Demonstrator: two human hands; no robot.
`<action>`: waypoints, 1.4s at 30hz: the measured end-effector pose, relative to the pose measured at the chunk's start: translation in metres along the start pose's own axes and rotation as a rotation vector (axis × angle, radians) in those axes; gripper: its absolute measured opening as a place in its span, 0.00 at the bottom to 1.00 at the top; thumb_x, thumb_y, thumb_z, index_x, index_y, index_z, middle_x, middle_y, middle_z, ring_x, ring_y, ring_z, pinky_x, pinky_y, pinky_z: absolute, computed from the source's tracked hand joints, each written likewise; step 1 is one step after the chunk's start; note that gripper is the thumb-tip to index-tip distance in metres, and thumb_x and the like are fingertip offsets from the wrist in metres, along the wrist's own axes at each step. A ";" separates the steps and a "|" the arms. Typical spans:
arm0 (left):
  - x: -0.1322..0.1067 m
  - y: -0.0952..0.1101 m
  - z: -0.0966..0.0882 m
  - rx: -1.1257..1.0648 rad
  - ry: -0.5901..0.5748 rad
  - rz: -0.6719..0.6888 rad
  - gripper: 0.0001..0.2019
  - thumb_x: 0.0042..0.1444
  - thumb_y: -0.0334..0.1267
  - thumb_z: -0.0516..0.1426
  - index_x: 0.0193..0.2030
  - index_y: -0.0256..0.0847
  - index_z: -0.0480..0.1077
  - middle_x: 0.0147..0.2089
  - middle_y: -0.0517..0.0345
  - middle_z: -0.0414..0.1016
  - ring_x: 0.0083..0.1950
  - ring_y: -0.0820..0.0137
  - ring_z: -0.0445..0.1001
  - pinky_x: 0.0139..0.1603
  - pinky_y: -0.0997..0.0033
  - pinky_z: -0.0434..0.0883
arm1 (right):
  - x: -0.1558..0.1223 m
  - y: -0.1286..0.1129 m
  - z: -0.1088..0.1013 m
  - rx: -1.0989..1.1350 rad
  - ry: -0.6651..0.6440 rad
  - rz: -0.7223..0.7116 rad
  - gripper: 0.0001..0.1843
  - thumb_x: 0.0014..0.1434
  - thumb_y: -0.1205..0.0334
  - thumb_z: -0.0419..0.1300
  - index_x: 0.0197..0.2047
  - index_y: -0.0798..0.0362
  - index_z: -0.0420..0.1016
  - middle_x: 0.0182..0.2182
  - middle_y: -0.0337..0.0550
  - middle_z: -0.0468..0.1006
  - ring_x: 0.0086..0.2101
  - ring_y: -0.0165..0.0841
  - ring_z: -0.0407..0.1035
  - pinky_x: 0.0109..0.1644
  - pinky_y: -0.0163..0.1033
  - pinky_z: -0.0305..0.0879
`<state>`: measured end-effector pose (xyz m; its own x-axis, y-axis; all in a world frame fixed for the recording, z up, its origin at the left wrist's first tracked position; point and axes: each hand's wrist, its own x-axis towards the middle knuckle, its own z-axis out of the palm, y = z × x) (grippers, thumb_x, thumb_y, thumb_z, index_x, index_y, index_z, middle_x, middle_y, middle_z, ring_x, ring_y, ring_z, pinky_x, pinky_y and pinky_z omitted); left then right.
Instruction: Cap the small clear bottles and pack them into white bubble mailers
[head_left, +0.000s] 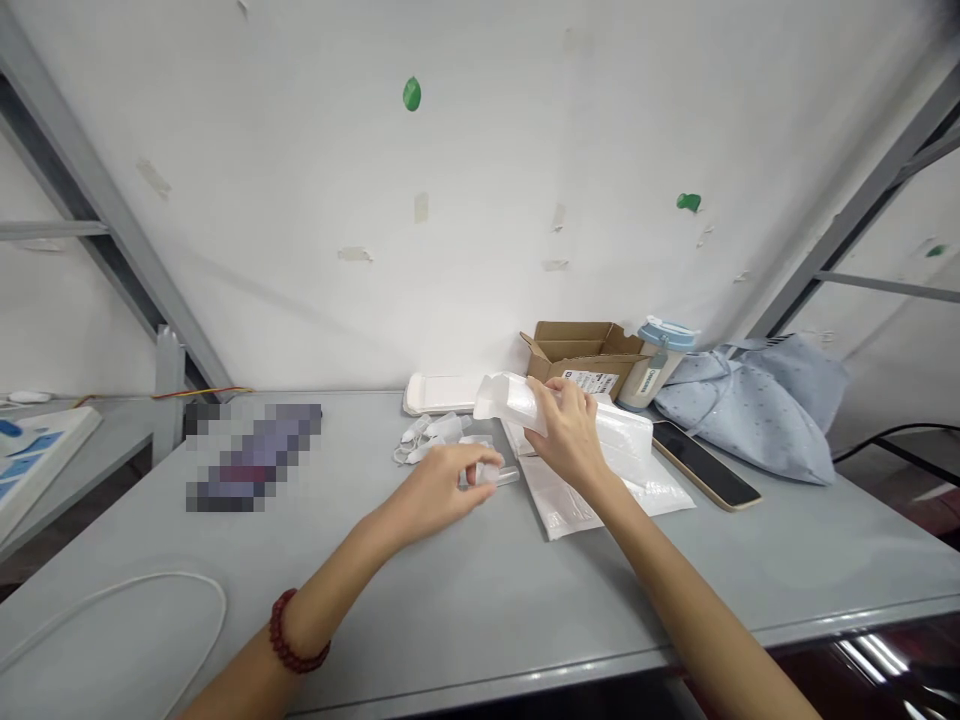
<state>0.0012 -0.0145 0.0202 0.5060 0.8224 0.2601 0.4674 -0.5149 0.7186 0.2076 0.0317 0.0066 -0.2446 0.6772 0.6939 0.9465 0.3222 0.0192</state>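
Note:
My left hand [454, 485] is closed in a pinch on a small translucent plastic piece [489, 470] with a thin stem pointing right; its exact kind is unclear. Several small white and clear pieces [442, 432], some with cord loops, lie on the table just behind that hand. With its fingers wrapped over the top, my right hand [568, 430] grips a glossy white padded mailer [504, 398], whose end faces left. More white padded mailers [570, 500] lie flat beneath it.
Behind the mailers stand an open cardboard box [581, 345] and a blue-lidded cup [660, 365]. A phone [705, 465] and a light blue cloth bag [750, 410] are to the right. A white flat packet [442, 393] rests by the wall. A white cable [214, 590] curves at left.

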 end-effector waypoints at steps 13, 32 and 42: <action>0.011 -0.012 -0.019 -0.559 0.708 -0.207 0.15 0.46 0.44 0.63 0.37 0.38 0.68 0.41 0.53 0.77 0.34 0.71 0.73 0.38 0.69 0.69 | -0.003 -0.015 -0.001 0.101 -0.035 -0.057 0.30 0.48 0.70 0.55 0.56 0.56 0.60 0.47 0.56 0.62 0.49 0.44 0.58 0.50 0.49 0.52; 0.010 -0.014 0.006 -0.284 0.655 -0.223 0.12 0.52 0.46 0.56 0.34 0.41 0.77 0.48 0.53 0.72 0.49 0.62 0.70 0.48 0.65 0.68 | -0.008 -0.030 -0.003 0.197 -0.004 -0.123 0.27 0.50 0.67 0.56 0.55 0.56 0.61 0.44 0.55 0.66 0.46 0.43 0.61 0.49 0.49 0.52; 0.013 -0.017 -0.001 -0.136 0.506 -0.314 0.17 0.57 0.44 0.46 0.39 0.45 0.75 0.54 0.55 0.70 0.59 0.60 0.61 0.55 0.60 0.62 | -0.008 -0.028 0.002 0.186 -0.013 -0.142 0.26 0.51 0.66 0.55 0.54 0.56 0.62 0.43 0.54 0.66 0.45 0.43 0.62 0.48 0.48 0.53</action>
<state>-0.0014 0.0051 0.0122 -0.0642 0.9600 0.2725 0.4245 -0.2208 0.8781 0.1822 0.0190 -0.0010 -0.3766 0.6243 0.6844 0.8474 0.5307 -0.0178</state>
